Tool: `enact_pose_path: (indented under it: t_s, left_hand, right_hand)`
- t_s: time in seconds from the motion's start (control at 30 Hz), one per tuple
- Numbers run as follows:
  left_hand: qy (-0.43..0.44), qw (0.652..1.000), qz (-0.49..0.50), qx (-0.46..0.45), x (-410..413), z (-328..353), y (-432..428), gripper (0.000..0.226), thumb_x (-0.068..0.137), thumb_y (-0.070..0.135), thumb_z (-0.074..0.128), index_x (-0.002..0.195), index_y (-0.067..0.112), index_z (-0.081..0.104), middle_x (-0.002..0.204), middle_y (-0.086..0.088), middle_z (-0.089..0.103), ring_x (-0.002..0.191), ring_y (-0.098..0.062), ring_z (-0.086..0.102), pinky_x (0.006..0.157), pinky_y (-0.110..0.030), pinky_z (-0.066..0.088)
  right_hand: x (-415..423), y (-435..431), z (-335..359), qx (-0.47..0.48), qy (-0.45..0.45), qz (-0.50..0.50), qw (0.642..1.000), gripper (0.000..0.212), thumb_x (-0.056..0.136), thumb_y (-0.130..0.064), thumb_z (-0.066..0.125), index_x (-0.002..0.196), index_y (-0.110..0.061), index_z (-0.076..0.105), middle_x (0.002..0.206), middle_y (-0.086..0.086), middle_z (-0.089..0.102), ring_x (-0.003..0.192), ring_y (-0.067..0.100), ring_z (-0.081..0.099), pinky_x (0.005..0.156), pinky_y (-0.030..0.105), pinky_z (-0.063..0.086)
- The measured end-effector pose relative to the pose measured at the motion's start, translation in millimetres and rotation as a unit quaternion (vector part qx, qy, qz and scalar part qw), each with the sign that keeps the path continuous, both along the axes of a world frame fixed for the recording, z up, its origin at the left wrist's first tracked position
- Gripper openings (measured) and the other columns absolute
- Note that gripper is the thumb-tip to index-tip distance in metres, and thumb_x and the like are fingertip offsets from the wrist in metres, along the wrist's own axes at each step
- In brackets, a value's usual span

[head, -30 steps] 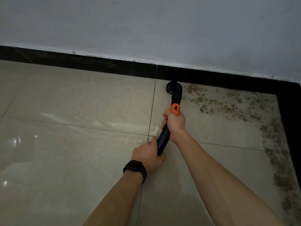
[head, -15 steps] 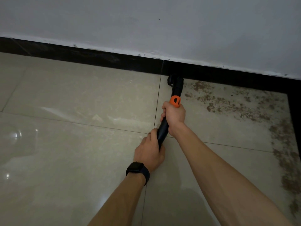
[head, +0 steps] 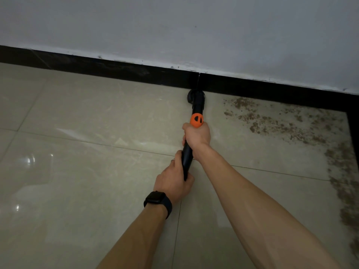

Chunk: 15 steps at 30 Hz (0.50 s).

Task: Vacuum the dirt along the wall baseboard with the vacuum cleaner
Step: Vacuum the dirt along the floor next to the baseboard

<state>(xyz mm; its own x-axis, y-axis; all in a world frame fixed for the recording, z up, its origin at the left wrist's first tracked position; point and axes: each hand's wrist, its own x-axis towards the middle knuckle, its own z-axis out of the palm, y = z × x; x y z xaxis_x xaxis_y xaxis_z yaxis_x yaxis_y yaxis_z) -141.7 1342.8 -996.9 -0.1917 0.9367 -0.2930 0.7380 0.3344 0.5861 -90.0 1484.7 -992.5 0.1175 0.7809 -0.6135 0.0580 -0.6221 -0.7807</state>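
**A:** What's closest?

**B:** Two bare forearms reach out over a glossy beige tile floor [head: 68,200]. There's a black watch [head: 158,200] on the left wrist.

**A:** And the hands?

**B:** Both grip the vacuum's black tube [head: 187,158]. The left hand [head: 172,183] is curled round its near end. The right hand [head: 197,135] is wrapped tight higher up, just under an orange collar [head: 196,120].

**A:** How does the floor look?

**B:** The tiles are large, with thin grout lines. One line runs away under the tube and another crosses it between the hands. Bright glints of light sit on the left tiles, and pale smears streak the middle.

**A:** Where's the working end?

**B:** Past the collar, the tube ends in a round black nozzle [head: 195,97]. It is down on the floor, right against the foot of the baseboard [head: 97,67], at a joint in the strip.

**A:** Dirt?

**B:** Brown crumbly dirt [head: 272,121] lies to the right of the nozzle, near the baseboard. It thickens into a band that turns down the right side beside a black floor border [head: 352,133].

**A:** Beyond that?

**B:** The baseboard is black and shiny, with a ragged white paint edge on top. Above it is a plain grey-white wall [head: 174,26], dimly lit.
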Motion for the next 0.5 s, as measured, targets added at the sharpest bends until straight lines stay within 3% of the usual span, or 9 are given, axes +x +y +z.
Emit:
enact_pose_path:
  t_s: [0.2, 0.4, 0.5]
  left_hand:
    - [0.045, 0.994, -0.093, -0.020, 2.0, 4.1, -23.3, 0.065, 0.087, 0.038, 0.053, 0.139, 0.029, 0.016, 0.108, 0.000, 0.060, 0.076, -0.020, 0.062, 0.062, -0.037, 0.055]
    - [0.094, 0.977, -0.188, -0.036, -8.4, 9.0, -47.9, 0.070, 0.089, 0.042, 0.049, 0.146, 0.022, 0.015, 0.110, -0.001, 0.062, 0.080, -0.022, 0.064, 0.064, -0.034, 0.053]
    - [0.104, 0.969, -0.218, -0.044, -7.2, 13.5, -54.7, 0.072, 0.088, 0.043, 0.050, 0.147, 0.022, 0.014, 0.112, -0.002, 0.063, 0.082, -0.023, 0.064, 0.063, -0.033, 0.051]
  right_hand:
    - [27.4, -36.0, 2.0, -0.009, 0.009, -0.045, 0.999, 0.033, 0.088, -0.013, 0.066, 0.117, -0.001, 0.058, 0.071, 0.010, 0.061, 0.042, 0.014, 0.054, 0.042, 0.022, 0.046]
    - [40.5, -79.9, -1.5, -0.022, 0.031, -0.107, 0.994, 0.036, 0.088, -0.014, 0.067, 0.119, 0.001, 0.058, 0.060, 0.003, 0.059, 0.044, 0.015, 0.057, 0.052, 0.029, 0.051]
    - [47.9, -94.7, -1.4, -0.023, 0.037, -0.140, 0.989, 0.033, 0.088, -0.015, 0.068, 0.116, -0.002, 0.056, 0.062, 0.003, 0.060, 0.042, 0.014, 0.057, 0.049, 0.028, 0.051]
